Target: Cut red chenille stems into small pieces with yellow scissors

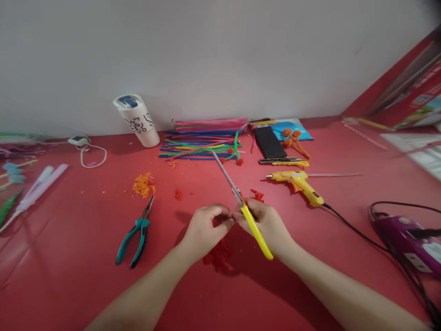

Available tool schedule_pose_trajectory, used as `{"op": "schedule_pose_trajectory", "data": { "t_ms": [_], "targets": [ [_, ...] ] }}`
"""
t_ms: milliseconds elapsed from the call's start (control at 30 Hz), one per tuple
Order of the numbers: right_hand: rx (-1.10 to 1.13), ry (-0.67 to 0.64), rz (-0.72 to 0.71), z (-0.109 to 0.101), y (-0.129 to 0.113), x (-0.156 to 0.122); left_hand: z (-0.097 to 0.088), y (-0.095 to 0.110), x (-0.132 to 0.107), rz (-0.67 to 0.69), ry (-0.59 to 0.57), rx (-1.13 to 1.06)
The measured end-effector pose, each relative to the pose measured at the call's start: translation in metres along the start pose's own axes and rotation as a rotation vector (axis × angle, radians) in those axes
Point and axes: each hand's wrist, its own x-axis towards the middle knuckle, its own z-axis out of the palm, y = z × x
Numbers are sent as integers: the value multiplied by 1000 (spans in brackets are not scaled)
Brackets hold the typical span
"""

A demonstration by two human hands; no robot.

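Observation:
My right hand (270, 230) is closed around scissors (255, 232) with yellow handles, their blades pointing up and to the left. Its fingertips meet those of my left hand (203, 230), which is closed in a pinch. Between the left fingers shows a bit of red fuzzy material, mostly hidden. Below the left hand lies a heap of red fuzzy pieces (219, 257). More red pieces (257, 196) lie just behind the right hand. A small pile of red clippings (178, 194) sits beyond my left hand.
Teal-handled pliers (141, 232) and orange clippings (143, 185) lie left. Pipe cleaners (203, 142) and a tumbler (139, 122) stand along the wall. To the right are a yellow glue gun (299, 182), a phone (269, 142), a cutter (284, 162) and a purple power strip (406, 243) with cables.

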Motion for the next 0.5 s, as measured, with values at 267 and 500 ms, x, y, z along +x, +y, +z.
{"op": "schedule_pose_trajectory", "data": {
  "t_ms": [267,500],
  "targets": [
    [-52,15,-24,1,-2,-3,3,2,-1,-41,20,-64],
    [-514,17,-137,-18,1,0,-7,-7,10,-279,299,-654]
  ]
}}
